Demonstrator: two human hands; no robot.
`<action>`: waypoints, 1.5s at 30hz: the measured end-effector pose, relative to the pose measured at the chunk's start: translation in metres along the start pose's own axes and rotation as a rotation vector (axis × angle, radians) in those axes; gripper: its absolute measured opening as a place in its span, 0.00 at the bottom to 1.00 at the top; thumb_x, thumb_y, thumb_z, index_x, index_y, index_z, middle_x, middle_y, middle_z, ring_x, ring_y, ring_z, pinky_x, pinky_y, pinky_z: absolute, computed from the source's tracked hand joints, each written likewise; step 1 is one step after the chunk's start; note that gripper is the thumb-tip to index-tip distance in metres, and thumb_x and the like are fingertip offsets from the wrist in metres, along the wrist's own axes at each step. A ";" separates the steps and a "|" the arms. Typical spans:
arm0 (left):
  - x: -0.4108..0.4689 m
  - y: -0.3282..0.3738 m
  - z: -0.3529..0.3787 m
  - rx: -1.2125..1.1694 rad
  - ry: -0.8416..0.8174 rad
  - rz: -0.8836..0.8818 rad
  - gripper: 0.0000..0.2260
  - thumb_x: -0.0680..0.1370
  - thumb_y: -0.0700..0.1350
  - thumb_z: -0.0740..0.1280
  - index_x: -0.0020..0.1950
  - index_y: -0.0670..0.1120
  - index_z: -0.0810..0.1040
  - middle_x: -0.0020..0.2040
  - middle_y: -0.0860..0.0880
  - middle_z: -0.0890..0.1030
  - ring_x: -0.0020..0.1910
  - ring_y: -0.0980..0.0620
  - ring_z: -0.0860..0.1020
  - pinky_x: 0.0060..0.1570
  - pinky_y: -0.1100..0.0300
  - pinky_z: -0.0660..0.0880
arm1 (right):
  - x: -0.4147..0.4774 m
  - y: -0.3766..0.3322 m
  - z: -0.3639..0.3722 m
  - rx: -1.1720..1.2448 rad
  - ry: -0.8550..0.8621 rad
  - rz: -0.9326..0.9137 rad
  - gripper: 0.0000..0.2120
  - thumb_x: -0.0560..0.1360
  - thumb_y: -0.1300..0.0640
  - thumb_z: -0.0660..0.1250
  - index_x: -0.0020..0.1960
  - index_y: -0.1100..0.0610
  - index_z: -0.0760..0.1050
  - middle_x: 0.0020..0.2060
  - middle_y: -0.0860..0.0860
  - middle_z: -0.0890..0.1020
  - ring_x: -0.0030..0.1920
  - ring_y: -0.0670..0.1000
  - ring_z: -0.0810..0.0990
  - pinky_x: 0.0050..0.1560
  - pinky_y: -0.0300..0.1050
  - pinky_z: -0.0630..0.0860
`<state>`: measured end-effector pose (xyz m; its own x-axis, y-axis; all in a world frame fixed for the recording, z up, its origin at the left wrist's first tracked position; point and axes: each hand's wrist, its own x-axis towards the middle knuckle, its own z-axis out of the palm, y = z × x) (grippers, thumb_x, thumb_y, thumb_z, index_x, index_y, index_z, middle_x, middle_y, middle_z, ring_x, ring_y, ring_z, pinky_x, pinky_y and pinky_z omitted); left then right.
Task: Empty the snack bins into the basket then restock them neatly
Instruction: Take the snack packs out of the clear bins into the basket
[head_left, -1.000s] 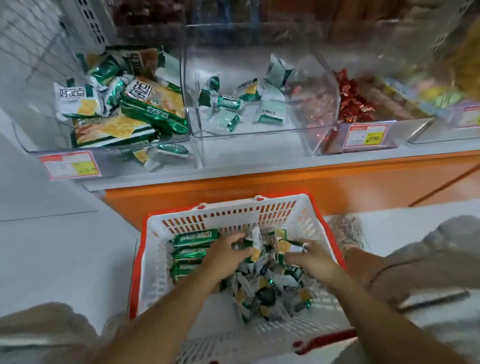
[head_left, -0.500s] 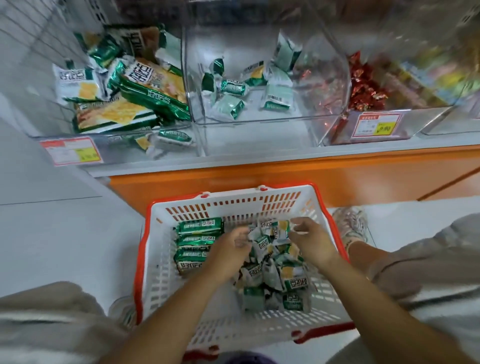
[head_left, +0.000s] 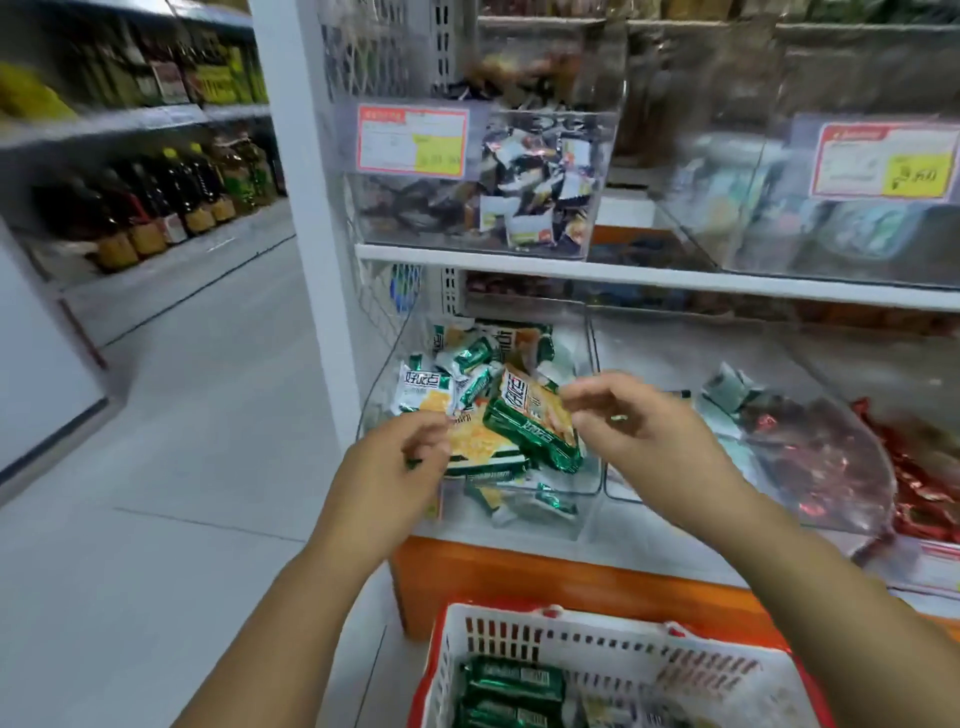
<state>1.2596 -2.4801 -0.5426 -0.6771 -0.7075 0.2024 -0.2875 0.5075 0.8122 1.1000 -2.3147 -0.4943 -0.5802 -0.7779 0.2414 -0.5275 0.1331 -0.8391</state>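
Note:
Both my hands are raised in front of the lower shelf's clear bins. My left hand (head_left: 400, 457) has curled fingers with a sliver of green wrapper showing in them. My right hand (head_left: 639, 421) pinches in the same way, a green sliver at its fingertips. Behind them the left bin (head_left: 519, 525) holds a loose heap of green and yellow snack packs (head_left: 524, 415). The middle bin (head_left: 670, 358) has a few small pale green packets (head_left: 727, 387). Below, the white basket (head_left: 571, 639) with a red rim holds stacked green packs (head_left: 511, 686).
A bin of red-wrapped candies (head_left: 924, 493) sits at the right. On the upper shelf, clear bins with price tags hold dark and white wrapped snacks (head_left: 530, 192). An orange plinth (head_left: 571, 577) runs under the shelf. Bottles (head_left: 156, 202) line the aisle shelf at left, beyond white floor.
Both hands have left the pile of small packets in the basket and risen to the lower bins. The view has tilted up, so the upper shelf now shows.

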 end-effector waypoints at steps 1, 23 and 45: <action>0.004 -0.006 -0.003 0.000 0.006 -0.015 0.09 0.79 0.46 0.68 0.56 0.59 0.79 0.49 0.65 0.80 0.49 0.69 0.77 0.48 0.73 0.74 | 0.022 -0.001 0.004 -0.068 -0.074 0.007 0.10 0.77 0.60 0.67 0.51 0.45 0.78 0.44 0.41 0.82 0.44 0.39 0.80 0.45 0.30 0.73; 0.025 -0.020 -0.010 -0.063 -0.037 -0.065 0.19 0.77 0.52 0.69 0.68 0.58 0.75 0.56 0.63 0.79 0.54 0.68 0.75 0.47 0.75 0.70 | 0.150 0.013 0.024 -0.523 -0.538 0.026 0.12 0.70 0.51 0.75 0.51 0.54 0.78 0.52 0.47 0.80 0.43 0.42 0.75 0.40 0.27 0.70; -0.015 -0.036 -0.087 -0.409 0.088 -0.307 0.14 0.73 0.48 0.74 0.57 0.54 0.80 0.50 0.54 0.86 0.51 0.52 0.84 0.55 0.53 0.76 | 0.097 0.023 0.061 -0.332 -0.321 0.474 0.25 0.80 0.51 0.62 0.75 0.54 0.61 0.67 0.56 0.71 0.54 0.55 0.77 0.59 0.53 0.76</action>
<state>1.3391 -2.5307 -0.5268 -0.5383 -0.8414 -0.0477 -0.1636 0.0489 0.9853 1.0690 -2.4246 -0.5197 -0.6097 -0.7262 -0.3177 -0.4537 0.6484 -0.6113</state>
